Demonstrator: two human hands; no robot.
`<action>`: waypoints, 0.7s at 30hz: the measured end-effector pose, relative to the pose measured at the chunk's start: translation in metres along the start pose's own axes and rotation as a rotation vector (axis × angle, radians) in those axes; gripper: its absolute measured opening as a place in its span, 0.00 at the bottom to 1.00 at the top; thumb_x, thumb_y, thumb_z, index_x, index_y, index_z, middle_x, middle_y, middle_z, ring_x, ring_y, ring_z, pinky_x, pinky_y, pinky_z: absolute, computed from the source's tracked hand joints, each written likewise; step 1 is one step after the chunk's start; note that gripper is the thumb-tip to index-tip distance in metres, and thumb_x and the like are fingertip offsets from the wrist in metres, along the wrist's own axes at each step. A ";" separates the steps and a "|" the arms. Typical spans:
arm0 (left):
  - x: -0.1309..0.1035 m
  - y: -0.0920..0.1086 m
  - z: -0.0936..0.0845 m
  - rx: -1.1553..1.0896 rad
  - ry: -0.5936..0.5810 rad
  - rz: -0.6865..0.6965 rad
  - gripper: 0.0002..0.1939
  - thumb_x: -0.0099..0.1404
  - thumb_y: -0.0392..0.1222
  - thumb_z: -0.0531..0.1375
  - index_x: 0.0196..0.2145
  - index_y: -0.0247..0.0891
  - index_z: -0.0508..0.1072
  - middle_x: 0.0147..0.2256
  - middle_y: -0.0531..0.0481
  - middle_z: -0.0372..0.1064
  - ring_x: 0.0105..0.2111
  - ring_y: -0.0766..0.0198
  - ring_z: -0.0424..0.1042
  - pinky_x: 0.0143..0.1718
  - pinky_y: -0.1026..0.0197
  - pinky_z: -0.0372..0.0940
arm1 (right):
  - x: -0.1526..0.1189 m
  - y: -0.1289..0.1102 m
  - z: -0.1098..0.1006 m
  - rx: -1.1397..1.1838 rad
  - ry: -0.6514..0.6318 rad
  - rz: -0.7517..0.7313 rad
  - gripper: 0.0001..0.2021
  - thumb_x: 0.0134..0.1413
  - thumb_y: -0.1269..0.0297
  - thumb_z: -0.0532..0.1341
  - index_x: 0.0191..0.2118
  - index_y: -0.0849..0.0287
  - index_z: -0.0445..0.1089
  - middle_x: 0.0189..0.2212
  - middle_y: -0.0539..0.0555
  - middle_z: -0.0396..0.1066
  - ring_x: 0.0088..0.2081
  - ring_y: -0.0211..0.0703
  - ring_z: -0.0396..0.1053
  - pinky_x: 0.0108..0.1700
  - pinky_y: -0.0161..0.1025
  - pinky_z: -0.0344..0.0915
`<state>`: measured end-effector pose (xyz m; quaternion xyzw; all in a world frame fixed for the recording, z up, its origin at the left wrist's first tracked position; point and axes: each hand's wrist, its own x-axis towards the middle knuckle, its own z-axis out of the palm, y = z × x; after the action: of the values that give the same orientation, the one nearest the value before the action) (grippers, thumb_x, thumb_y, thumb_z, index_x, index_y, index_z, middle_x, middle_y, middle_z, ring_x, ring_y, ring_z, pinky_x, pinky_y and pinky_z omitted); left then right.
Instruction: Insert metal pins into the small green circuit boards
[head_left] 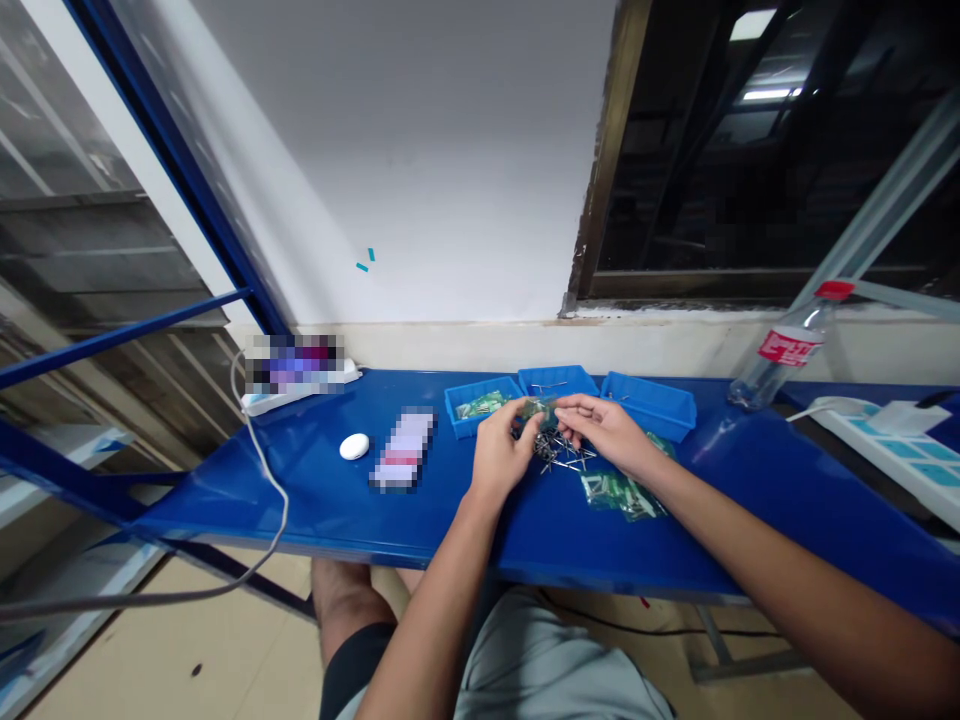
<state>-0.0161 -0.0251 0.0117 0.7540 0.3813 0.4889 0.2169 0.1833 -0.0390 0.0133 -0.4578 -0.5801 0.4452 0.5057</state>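
My left hand [504, 447] is closed around a small greenish clear plastic bag [534, 408], thumb and fingers at its edge. My right hand [600, 428] comes in from the right with its fingers pinched together against the bag's open side; whatever is between those fingertips is too small to make out. Just below both hands lies a loose pile of thin metal pins, like rivets or screws [559, 455], on the blue table [450, 510]. Several green-tinted plastic bags with pieces inside [624, 494] lie under my right forearm, which partly covers them.
Three blue bins stand behind my hands: the left bin [462, 430] holds greenish bags, the middle bin [559, 372] a few metal pieces, the right bin [660, 425] beside it. A phone [405, 450], white oval object [355, 446], bottle [791, 345] and power strips [877, 450] surround them.
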 end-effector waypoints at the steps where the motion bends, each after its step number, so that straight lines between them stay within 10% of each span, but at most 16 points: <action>1: 0.001 0.000 -0.001 0.005 0.040 -0.024 0.14 0.72 0.46 0.62 0.53 0.42 0.76 0.44 0.46 0.80 0.39 0.58 0.78 0.45 0.58 0.71 | 0.000 0.000 0.000 -0.011 0.003 0.005 0.22 0.53 0.45 0.71 0.45 0.57 0.76 0.30 0.52 0.74 0.29 0.41 0.70 0.29 0.38 0.67; 11: 0.005 -0.025 -0.018 0.423 0.229 -0.029 0.16 0.71 0.34 0.56 0.48 0.46 0.80 0.60 0.46 0.72 0.67 0.47 0.60 0.69 0.35 0.50 | -0.004 0.004 -0.005 -0.476 0.001 -0.146 0.16 0.64 0.48 0.62 0.43 0.55 0.77 0.36 0.54 0.79 0.31 0.45 0.72 0.33 0.42 0.70; 21: 0.000 -0.023 -0.011 0.517 0.232 -0.123 0.13 0.72 0.47 0.59 0.42 0.43 0.83 0.55 0.39 0.75 0.68 0.35 0.54 0.68 0.23 0.36 | -0.007 0.009 0.002 -0.869 -0.248 -0.490 0.09 0.67 0.59 0.62 0.47 0.52 0.79 0.45 0.57 0.77 0.50 0.54 0.69 0.55 0.53 0.68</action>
<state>-0.0344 -0.0111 0.0002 0.6987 0.5606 0.4444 0.0019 0.1830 -0.0444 0.0028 -0.4201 -0.8574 0.0824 0.2856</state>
